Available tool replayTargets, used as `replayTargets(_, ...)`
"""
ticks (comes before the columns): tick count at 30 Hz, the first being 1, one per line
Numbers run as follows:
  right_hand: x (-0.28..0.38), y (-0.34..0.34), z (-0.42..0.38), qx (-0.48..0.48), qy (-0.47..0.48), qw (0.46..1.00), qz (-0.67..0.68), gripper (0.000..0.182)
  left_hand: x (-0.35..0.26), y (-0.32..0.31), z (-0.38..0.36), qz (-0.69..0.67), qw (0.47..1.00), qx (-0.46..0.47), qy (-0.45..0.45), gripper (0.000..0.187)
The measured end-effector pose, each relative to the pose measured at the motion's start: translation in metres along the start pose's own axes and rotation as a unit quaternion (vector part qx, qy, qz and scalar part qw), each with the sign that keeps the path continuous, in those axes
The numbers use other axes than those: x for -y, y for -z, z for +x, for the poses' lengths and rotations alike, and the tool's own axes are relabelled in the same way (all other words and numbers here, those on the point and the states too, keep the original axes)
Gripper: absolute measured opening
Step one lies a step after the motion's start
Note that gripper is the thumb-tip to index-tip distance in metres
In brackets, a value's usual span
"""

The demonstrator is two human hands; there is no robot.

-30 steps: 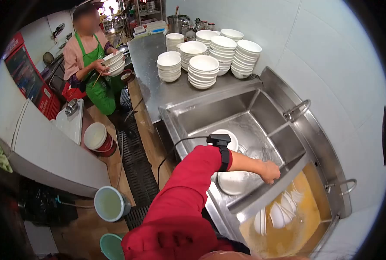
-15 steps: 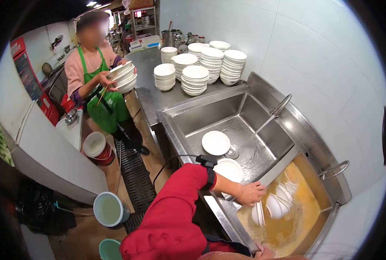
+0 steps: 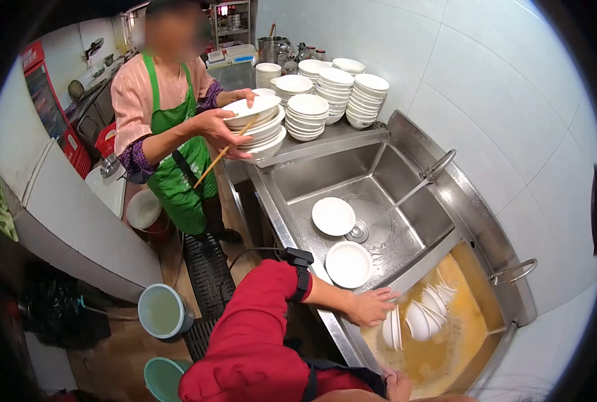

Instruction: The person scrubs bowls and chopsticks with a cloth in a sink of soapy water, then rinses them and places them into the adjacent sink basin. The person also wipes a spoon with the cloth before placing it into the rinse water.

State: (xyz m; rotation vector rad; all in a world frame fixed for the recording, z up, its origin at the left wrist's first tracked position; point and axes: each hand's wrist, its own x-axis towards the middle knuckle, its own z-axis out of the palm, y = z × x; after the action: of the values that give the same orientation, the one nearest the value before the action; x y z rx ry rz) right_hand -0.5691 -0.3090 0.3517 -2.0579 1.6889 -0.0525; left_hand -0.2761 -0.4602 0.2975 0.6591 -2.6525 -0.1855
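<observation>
My left hand (image 3: 372, 307) is open, its fingers stretched out at the divider between the two basins. Just below its fingertips, white bowls (image 3: 392, 329) lean on their sides in cloudy yellow water. More tilted white bowls (image 3: 424, 320) lie half sunk to the right. My right hand (image 3: 397, 386) is at the bottom edge of the view by the dirty-water basin (image 3: 481, 365), its fingers mostly hidden. In the other basin (image 3: 315, 171) lie one white bowl (image 3: 333, 216) near the drain and another (image 3: 349, 264) by the near corner.
Water runs from the tap (image 3: 440, 164). Stacks of white bowls (image 3: 308, 110) stand on the steel counter. At left, a co-worker in a green apron (image 3: 184, 181) holds stacked bowls (image 3: 261, 127) and chopsticks (image 3: 221, 161). Buckets (image 3: 164, 311) stand on the floor.
The co-worker has come closer to the sink with the stacked bowls. My left hand has shifted slightly left, and its fingers have spread out. The view has shifted a little.
</observation>
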Motion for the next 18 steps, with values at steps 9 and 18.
replayTargets(9,-0.051,0.007,-0.021,0.027,0.035,0.989,0.142,0.046,-0.06,0.008,-0.002,-0.014,0.998,0.028,0.047,0.031)
replayTargets(18,-0.099,0.0,-0.023,0.101,0.064,0.978,0.173,0.043,-0.128,0.0,0.01,-0.08,0.973,0.06,0.208,0.035)
